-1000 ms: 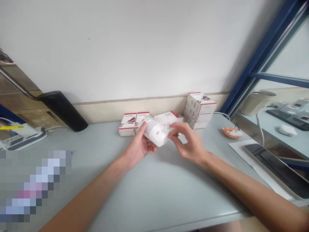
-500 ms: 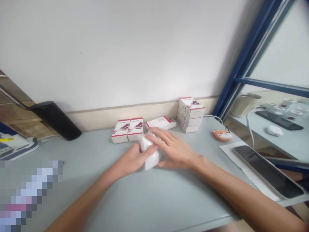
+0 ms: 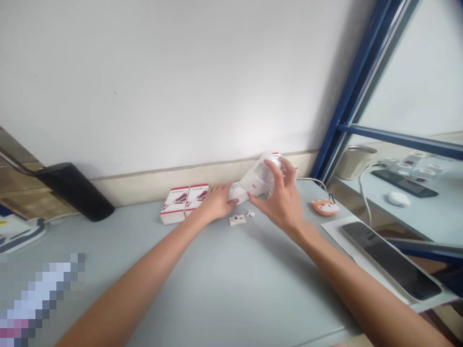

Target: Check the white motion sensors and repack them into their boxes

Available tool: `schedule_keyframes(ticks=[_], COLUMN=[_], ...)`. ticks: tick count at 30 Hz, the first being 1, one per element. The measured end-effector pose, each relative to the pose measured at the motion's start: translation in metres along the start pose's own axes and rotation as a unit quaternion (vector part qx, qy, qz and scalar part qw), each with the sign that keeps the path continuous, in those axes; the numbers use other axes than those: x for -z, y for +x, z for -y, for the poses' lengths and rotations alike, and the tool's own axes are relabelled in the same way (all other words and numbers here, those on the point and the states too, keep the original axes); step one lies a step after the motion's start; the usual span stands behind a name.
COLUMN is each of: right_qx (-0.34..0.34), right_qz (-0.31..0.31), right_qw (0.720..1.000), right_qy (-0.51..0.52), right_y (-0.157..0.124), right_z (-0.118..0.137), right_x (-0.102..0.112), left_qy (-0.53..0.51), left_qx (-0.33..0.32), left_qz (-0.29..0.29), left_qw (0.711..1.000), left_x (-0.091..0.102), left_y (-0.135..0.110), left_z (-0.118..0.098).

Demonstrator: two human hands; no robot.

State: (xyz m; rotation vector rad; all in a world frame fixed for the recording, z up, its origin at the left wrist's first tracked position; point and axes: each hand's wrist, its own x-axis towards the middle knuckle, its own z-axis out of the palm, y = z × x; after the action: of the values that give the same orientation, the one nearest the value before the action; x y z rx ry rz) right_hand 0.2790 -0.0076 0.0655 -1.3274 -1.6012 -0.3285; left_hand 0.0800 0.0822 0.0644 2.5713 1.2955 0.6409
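On my feed, the right hand (image 3: 281, 195) has its fingers curled around a clear plastic bag (image 3: 257, 177) with a white object inside, holding it up and tilted above the gray table (image 3: 231, 289), close to the wall. The left hand (image 3: 216, 202) stays low, its fingers together and stretched out, with the tips at a flat white box (image 3: 237, 192) just under the bag; I can't tell whether they are gripping it. Below those fingers, a small white plastic piece (image 3: 237, 220) and a tiny white bit (image 3: 250, 213) lie near each other on the tabletop. To the left sit two white boxes with red edges (image 3: 184, 203), touching each other. Further right I see an orange fox-shaped case (image 3: 324, 207) and a dark tablet (image 3: 388, 260) lying on white paper (image 3: 334, 231).
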Motion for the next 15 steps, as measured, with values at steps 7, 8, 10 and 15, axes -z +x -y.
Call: schedule_keyframes(ticks=[7,8,10,15], right_qx=[-0.029,-0.041,-0.056,-0.006], right_qz=[0.029,0.042,0.074,0.133], right_qw=[0.999,0.998,0.995,0.987], right_qy=[0.009,0.020,0.045,0.086], right_y=[0.002,0.002,0.000,-0.011], right_z=[0.006,0.007,0.009,0.018], right_x=[0.006,0.006,0.005,-0.003], left_qy=[0.097,0.110,0.132,0.145], left_qx=[-0.021,-0.034,-0.073,-0.087], left_qz=[-0.097,-0.108,-0.115,-0.196], left_qw=[0.990,0.987,0.982,0.966], left_x=[0.025,0.029,0.032,0.020], left_y=[-0.052,-0.062,-0.084,-0.124], left_z=[-0.014,-0.014,-0.011,-0.002])
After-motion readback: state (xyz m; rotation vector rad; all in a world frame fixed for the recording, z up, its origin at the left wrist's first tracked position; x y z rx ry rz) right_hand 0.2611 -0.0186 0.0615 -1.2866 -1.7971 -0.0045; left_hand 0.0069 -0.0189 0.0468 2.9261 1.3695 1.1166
